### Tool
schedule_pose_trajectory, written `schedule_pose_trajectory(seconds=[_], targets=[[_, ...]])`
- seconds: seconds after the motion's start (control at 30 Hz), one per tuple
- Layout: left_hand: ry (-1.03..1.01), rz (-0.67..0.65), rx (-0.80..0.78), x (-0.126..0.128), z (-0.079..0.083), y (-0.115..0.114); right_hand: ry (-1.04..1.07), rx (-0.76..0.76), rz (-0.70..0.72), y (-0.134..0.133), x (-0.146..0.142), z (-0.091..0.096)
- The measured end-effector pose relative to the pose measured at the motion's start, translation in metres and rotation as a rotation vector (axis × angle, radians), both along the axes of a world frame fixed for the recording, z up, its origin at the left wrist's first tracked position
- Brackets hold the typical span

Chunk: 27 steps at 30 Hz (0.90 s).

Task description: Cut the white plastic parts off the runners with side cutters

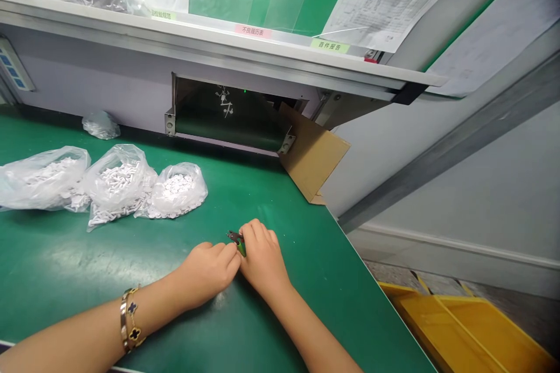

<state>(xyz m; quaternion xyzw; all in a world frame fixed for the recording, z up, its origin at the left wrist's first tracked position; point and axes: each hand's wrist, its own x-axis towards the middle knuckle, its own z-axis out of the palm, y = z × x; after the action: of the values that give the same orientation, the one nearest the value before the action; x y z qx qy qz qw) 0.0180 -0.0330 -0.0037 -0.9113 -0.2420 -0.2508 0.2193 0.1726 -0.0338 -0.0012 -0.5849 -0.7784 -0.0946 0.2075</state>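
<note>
My right hand point(261, 256) is closed around a small pair of cutting pliers with dark jaws and green handles point(238, 239), jaws pointing left. Close beside it, my left hand point(215, 268) has its fingers pinched together near the pliers; whatever it holds is hidden by the fingers. Both hands meet just over the green table point(184, 326). Left of the hands lie clear plastic bags of small white parts: one with round pieces point(179, 186), one with longer pieces point(119, 180), and another at the far left point(48, 178).
A small clear bag point(101, 125) rests against the back panel. Behind the hands, an opening shows a dark green conveyor-like surface point(210, 122) carrying white branched pieces point(225, 102). A cardboard flap point(312, 154) leans at its right. A yellow bin point(472, 326) stands beyond the table's right edge.
</note>
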Motion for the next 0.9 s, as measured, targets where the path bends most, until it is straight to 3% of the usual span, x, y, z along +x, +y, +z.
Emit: schedule_pose_trajectory(seconds=[0.2, 0.7, 0.9], targets=[[0.057, 0.052, -0.039, 0.005, -0.004, -0.002, -0.049, -0.015, -0.007, 0.000, -0.003, -0.004], [0.082, 0.016, -0.157, 0.005, -0.013, 0.003, -0.039, -0.025, 0.001, 0.001, -0.003, -0.005], [0.048, 0.027, -0.133, 0.005, -0.010, 0.004, -0.028, -0.059, -0.006, 0.000, -0.005, -0.002]])
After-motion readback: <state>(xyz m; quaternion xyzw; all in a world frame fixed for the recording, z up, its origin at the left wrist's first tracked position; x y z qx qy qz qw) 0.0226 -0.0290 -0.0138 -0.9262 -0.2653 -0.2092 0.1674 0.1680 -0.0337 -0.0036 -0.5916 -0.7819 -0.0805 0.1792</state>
